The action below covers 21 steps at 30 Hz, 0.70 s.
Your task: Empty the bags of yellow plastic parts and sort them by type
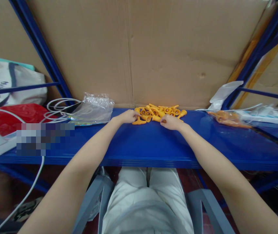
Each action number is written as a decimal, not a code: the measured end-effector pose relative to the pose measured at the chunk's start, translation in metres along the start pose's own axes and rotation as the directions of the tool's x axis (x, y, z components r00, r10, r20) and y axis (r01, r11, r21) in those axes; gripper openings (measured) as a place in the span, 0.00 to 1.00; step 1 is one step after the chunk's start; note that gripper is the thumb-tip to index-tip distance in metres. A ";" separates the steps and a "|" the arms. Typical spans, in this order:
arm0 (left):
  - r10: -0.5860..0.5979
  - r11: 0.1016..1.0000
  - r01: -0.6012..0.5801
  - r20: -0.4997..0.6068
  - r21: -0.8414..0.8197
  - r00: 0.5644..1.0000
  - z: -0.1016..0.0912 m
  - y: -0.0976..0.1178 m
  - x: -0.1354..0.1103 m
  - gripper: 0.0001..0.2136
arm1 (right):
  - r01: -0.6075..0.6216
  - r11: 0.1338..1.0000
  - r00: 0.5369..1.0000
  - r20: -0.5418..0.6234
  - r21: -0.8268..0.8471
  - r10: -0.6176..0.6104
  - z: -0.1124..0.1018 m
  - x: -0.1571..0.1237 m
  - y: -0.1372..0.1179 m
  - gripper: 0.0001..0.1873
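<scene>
A heap of small orange-yellow plastic pieces [155, 111], each with a round hollow cup at one end and a narrow stem, lies at the back of the blue shelf top [144, 146]. At the heap's left edge is my left hand [129, 117], its fingers curled in against the pieces. My right hand [171, 122] is at the front right of the heap, fingers closed by the end of one piece [156, 119]. Fingertips of both hands are partly hidden, so exactly what they grip is unclear. Another piece [139, 122] lies just below my left fingertips.
Left of the heap are a clear plastic bag [96, 109], coiled white cable [58, 109] and a red bag [19, 117]. On the right lie an orange plastic bag [228, 119] and a white power strip [265, 116]. Cardboard [158, 55] stands behind; blue posts [43, 48] flank it.
</scene>
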<state>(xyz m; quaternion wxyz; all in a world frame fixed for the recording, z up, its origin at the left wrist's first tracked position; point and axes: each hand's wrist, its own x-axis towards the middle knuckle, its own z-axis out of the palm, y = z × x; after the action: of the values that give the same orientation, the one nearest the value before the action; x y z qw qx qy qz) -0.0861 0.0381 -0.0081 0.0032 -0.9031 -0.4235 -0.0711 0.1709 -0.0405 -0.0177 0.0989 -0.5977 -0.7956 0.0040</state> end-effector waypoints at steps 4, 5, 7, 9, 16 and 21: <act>0.030 0.999 -0.031 -0.025 -0.012 0.999 0.007 0.000 0.002 0.24 | -0.016 0.999 0.999 0.033 -0.031 0.017 -0.002 -0.001 -0.002 0.14; 0.040 0.999 -0.041 -0.038 -0.015 0.998 0.008 0.000 0.003 0.23 | -0.019 0.999 0.999 0.030 -0.039 0.020 -0.003 -0.001 -0.002 0.15; 0.050 0.998 -0.052 -0.061 -0.029 0.997 0.011 0.000 0.002 0.21 | -0.018 0.999 1.000 0.003 -0.044 0.018 -0.002 -0.001 -0.003 0.15; 0.042 0.997 -0.047 -0.080 -0.058 0.996 0.013 0.002 0.001 0.21 | 0.001 1.000 0.999 -0.034 -0.026 -0.002 -0.001 -0.001 -0.003 0.15; -0.026 0.998 0.017 -0.161 -0.062 0.987 0.015 0.014 -0.003 0.09 | 0.041 0.996 0.973 -0.229 0.080 -0.022 -0.001 0.001 -0.006 0.14; 0.084 0.996 -0.084 -0.174 0.006 0.981 0.018 0.018 0.001 0.09 | 0.068 0.980 0.995 -0.083 0.185 -0.054 -0.002 -0.003 -0.011 0.13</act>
<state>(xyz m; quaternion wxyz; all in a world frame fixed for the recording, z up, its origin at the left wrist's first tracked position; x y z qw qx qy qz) -0.0700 0.0285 -0.0253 0.0425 -0.9105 -0.3830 -0.1500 0.1613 -0.0463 -0.0145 0.1855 -0.5607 -0.8052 0.0527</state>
